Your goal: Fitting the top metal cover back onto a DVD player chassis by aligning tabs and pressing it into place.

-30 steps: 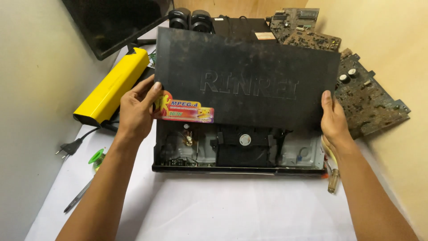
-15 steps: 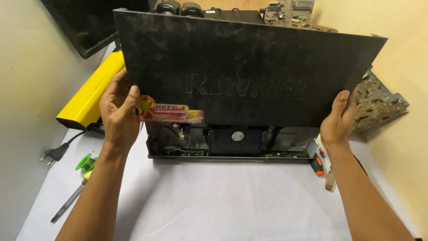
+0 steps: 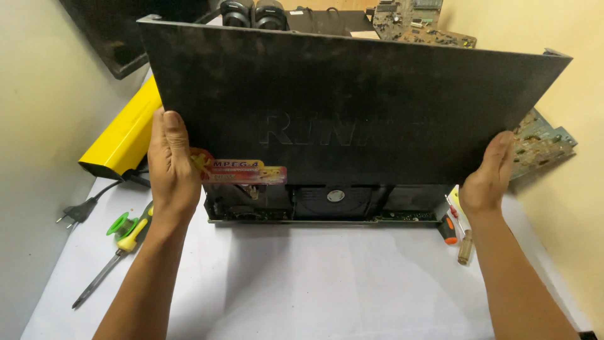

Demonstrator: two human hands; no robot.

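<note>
A large dusty black metal cover (image 3: 352, 101) with a colourful sticker near its lower left edge is held up in front of me, tilted toward the camera. My left hand (image 3: 171, 167) grips its left edge and my right hand (image 3: 487, 173) grips its right edge. Below the cover sits the opened black player chassis (image 3: 327, 204), its disc mechanism and inner parts partly visible, the rest hidden behind the cover.
A yellow box (image 3: 126, 135) and a black plug (image 3: 75, 213) lie at the left. A screwdriver with a yellow-green handle (image 3: 116, 249) rests near my left forearm. Small screwdrivers (image 3: 453, 226) lie at right. Circuit boards (image 3: 541, 145) sit behind. White cloth (image 3: 314, 283) covers the table.
Both hands have lifted the cover higher and closer to the camera, tilting it up off the chassis; it now hides most of the chassis.
</note>
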